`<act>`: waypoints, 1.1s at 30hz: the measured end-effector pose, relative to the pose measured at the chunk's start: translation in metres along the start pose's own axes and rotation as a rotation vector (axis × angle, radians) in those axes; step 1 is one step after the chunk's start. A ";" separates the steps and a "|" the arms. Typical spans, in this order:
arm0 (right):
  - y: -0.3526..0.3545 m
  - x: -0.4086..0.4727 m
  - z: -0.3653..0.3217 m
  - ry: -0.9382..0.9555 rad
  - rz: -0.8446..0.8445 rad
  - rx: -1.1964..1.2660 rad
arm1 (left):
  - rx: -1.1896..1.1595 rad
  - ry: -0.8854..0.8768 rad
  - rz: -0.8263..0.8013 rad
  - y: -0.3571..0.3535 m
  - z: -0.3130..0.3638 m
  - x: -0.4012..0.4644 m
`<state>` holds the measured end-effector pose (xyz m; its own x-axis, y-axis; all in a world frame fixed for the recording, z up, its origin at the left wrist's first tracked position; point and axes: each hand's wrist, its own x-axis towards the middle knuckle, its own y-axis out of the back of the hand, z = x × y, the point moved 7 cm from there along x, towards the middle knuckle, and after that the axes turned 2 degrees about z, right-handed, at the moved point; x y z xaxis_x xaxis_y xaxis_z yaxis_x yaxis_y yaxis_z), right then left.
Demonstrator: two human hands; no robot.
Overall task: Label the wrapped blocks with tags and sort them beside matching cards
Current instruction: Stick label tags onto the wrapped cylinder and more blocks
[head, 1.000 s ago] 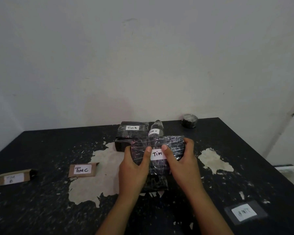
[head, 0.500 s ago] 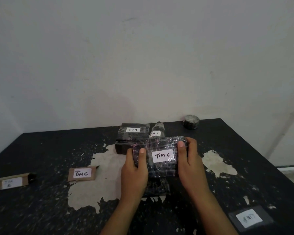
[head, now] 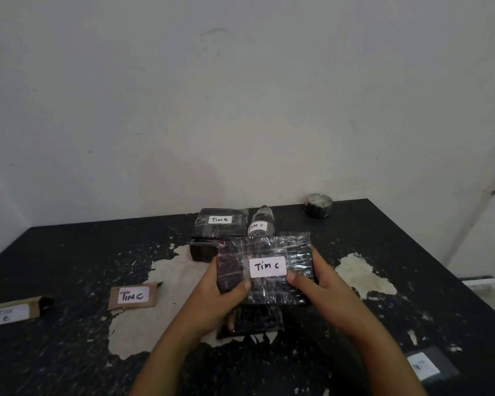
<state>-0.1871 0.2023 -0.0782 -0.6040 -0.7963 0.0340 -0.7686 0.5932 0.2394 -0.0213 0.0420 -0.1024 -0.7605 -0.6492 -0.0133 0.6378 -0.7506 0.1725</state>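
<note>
A black block wrapped in clear film [head: 265, 254] is held above the table, its white "Tim C" tag [head: 267, 266] facing me. My left hand [head: 219, 298] grips its left end and my right hand [head: 322, 284] its right end, both thumbs on the front face. Behind it stands a wrapped block tagged "Tim B" [head: 219, 224] and a slim wrapped item tagged "Tim C" [head: 260, 221]. Another dark wrapped block [head: 252, 321] lies under my hands. A brown "Tim C" card [head: 133, 295] lies to the left, and a second brown card [head: 10, 312] lies at the far left.
The black table [head: 69, 252] has worn pale patches. A dark roll of tape [head: 318, 205] sits at the back edge near the wall. A dark card with a white label [head: 427, 365] lies at the front right. The table's right edge drops off beyond it.
Both hands have lifted the film-wrapped block slightly and tilted it toward me. My thumbs slid from the tag to the block's lower front, leaving the "Tim C" tag fully visible.
</note>
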 end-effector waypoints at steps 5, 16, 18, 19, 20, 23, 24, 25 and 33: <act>0.000 0.004 0.007 -0.049 -0.056 -0.021 | 0.078 0.037 -0.004 0.003 -0.005 0.009; 0.026 0.021 0.039 -0.168 0.349 0.337 | 0.267 -0.153 0.209 -0.003 0.004 0.022; 0.033 0.020 0.039 -0.164 0.384 0.328 | 0.215 -0.094 0.183 -0.008 -0.002 0.023; 0.033 0.019 0.039 -0.173 0.374 0.320 | 0.183 -0.061 0.170 -0.011 -0.005 0.025; 0.033 0.018 0.040 -0.188 0.348 0.305 | 0.167 -0.034 0.162 -0.012 -0.009 0.026; 0.025 0.017 0.043 -0.239 0.243 0.220 | 0.132 0.022 0.158 -0.014 -0.015 0.033; 0.021 0.016 0.042 -0.244 0.216 0.176 | 0.115 0.038 0.162 -0.014 -0.014 0.034; 0.017 0.016 0.042 -0.241 0.191 0.128 | 0.101 0.054 0.165 -0.013 -0.011 0.034; -0.010 0.019 0.042 -0.248 0.103 -0.119 | -0.087 0.076 0.443 0.023 -0.001 0.032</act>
<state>-0.1998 0.1862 -0.1204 -0.7221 -0.6704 -0.1706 -0.6791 0.6398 0.3599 -0.0314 0.0038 -0.0999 -0.4035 -0.9145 -0.0297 0.9097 -0.4044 0.0941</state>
